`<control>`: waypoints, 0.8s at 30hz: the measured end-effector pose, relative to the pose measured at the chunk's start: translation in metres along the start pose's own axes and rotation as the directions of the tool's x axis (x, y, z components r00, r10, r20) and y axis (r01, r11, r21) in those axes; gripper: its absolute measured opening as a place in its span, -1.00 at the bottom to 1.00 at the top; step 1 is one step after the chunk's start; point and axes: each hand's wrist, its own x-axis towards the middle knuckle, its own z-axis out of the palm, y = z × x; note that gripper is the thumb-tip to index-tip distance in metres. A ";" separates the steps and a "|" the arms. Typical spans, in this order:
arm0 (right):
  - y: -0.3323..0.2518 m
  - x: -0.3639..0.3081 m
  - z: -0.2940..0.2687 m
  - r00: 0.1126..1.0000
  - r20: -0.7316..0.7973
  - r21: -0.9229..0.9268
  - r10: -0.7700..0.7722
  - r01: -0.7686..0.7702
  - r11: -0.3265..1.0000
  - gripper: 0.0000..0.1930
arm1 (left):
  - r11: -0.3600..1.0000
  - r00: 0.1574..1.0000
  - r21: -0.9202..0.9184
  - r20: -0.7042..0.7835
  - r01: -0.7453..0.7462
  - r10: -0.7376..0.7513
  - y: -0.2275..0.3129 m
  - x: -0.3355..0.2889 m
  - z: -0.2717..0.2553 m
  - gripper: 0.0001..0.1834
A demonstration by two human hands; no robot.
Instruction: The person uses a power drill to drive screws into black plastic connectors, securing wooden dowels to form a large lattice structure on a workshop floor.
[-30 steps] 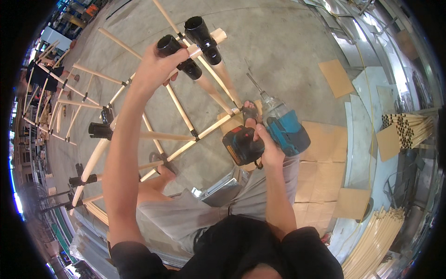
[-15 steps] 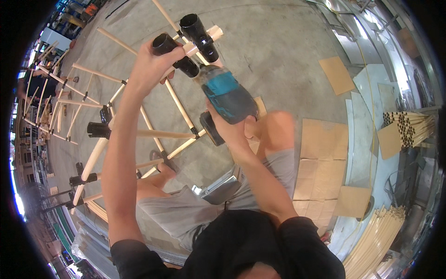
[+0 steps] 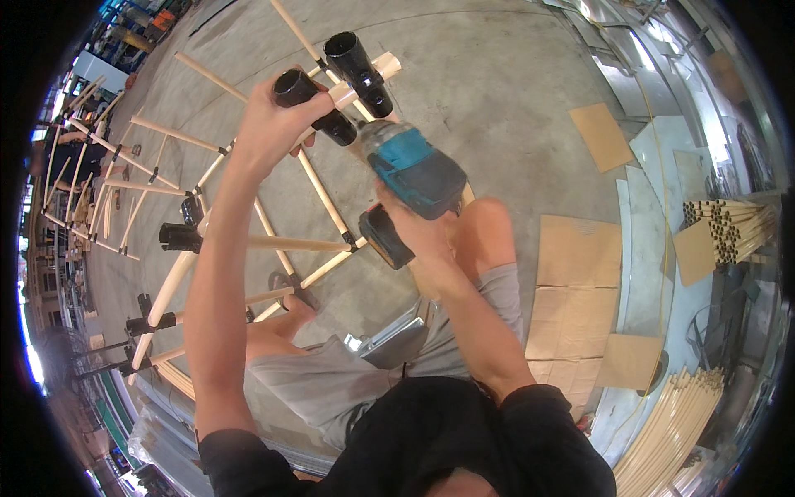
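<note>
My left hand (image 3: 277,124) is closed around a black pipe joint (image 3: 335,126) fitted on a cream pipe (image 3: 386,66). A second black joint (image 3: 358,70) sits nearer the pipe's free end. In my right hand (image 3: 418,236) is a teal and black cordless drill (image 3: 414,166), gripped by its handle, its battery (image 3: 386,236) toward my left. The drill's front end is up beside the joints; its tip is hidden, so contact cannot be told. Below and left stands a frame of cream pipes (image 3: 319,186) with black joints.
More pipe frames (image 3: 124,166) stand at the far left, near another person (image 3: 70,153). Cardboard sheets (image 3: 575,290) lie on the floor at right. Beyond them are bundles of cream pipes (image 3: 675,422) and metal sheets. A grey metal object (image 3: 397,340) lies between my legs.
The drill has turned slightly in view, and its battery has dropped a little lower and to the right. My left hand keeps its grip on the joint, almost in the same place.
</note>
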 end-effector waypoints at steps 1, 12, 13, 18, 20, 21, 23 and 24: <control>0.001 0.000 -0.001 1.000 0.000 -0.043 0.007 -0.007 0.999 -0.84 | 1.000 1.000 0.009 -0.004 0.005 -0.005 0.001 -0.001 0.000 -0.81; -0.040 0.008 -0.023 0.965 0.090 -0.057 0.247 -0.243 0.968 -0.82 | 1.000 1.000 -0.017 -0.001 -0.019 0.019 -0.006 -0.001 -0.003 -0.71; -0.035 0.003 -0.024 0.953 0.069 0.016 0.294 -0.296 0.955 -0.82 | 0.999 1.000 -0.026 -0.005 -0.020 0.020 -0.007 0.000 -0.004 -0.66; 0.024 -0.054 -0.049 0.999 0.033 -0.304 -0.019 0.028 0.952 -0.83 | 0.998 0.999 -0.052 0.017 -0.037 0.038 -0.014 0.005 -0.005 -0.65; 0.037 -0.063 -0.057 1.000 0.015 -0.346 -0.002 0.007 0.938 -0.84 | 0.999 1.000 -0.017 0.005 -0.030 0.030 -0.013 0.004 -0.006 -0.65; 0.040 -0.064 -0.060 0.999 0.001 -0.364 0.038 -0.035 0.931 -0.84 | 1.000 1.000 0.016 -0.005 -0.017 0.017 -0.012 0.005 -0.005 -0.64; 0.019 -0.062 -0.069 0.936 0.012 -0.142 0.352 -0.347 0.927 -0.76 | 0.999 1.000 0.040 -0.019 -0.002 0.003 -0.013 0.004 -0.003 -0.64; 0.005 -0.055 -0.074 0.924 0.023 -0.117 0.383 -0.378 0.919 -0.78 | 0.999 1.000 0.034 -0.021 -0.007 0.007 -0.012 0.003 -0.003 -0.64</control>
